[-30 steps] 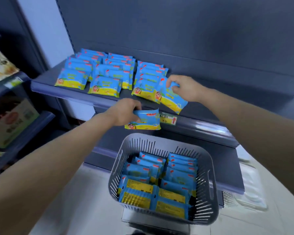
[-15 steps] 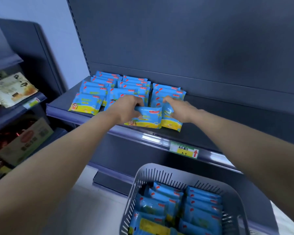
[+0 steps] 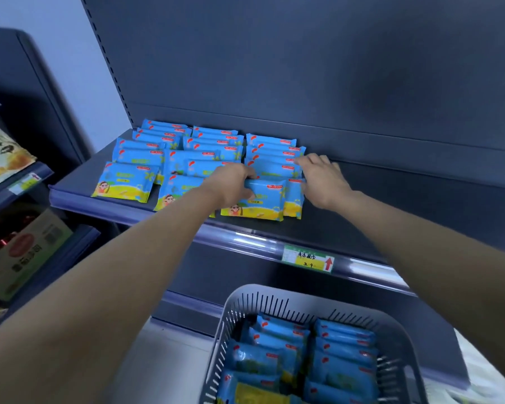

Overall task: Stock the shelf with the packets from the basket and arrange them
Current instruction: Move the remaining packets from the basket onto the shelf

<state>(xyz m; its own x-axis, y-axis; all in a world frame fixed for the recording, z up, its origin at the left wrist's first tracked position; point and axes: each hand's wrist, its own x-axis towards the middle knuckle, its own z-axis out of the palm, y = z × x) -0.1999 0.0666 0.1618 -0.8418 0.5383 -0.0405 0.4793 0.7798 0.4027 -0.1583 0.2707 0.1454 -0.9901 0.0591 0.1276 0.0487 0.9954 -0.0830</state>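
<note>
A dark grey-blue metal shelf [image 3: 391, 205] runs across the view below a plain back panel [image 3: 303, 68] of the same colour. Its left half holds three columns of flat blue and yellow plastic packets [image 3: 169, 153], overlapping from back to front. Below and nearer stands a grey slatted plastic basket [image 3: 274, 295], holding more of the same packets in two rows [image 3: 341, 354]. On a neighbouring rack at the left sits a brown cardboard box [image 3: 24, 252].

At the front of the third column lies the front packet [image 3: 260, 204], resting on the shelf and partly over the one behind it. The left hand [image 3: 231, 182] grips it, fingers [image 3: 250, 175] clenched over its top edge. The right hand [image 3: 321, 179] lies released, its fingers spread and touching the right edge of that same column. A small green and yellow paper price label [image 3: 308, 259] with a red arrow sits on the shelf's front rail.
</note>
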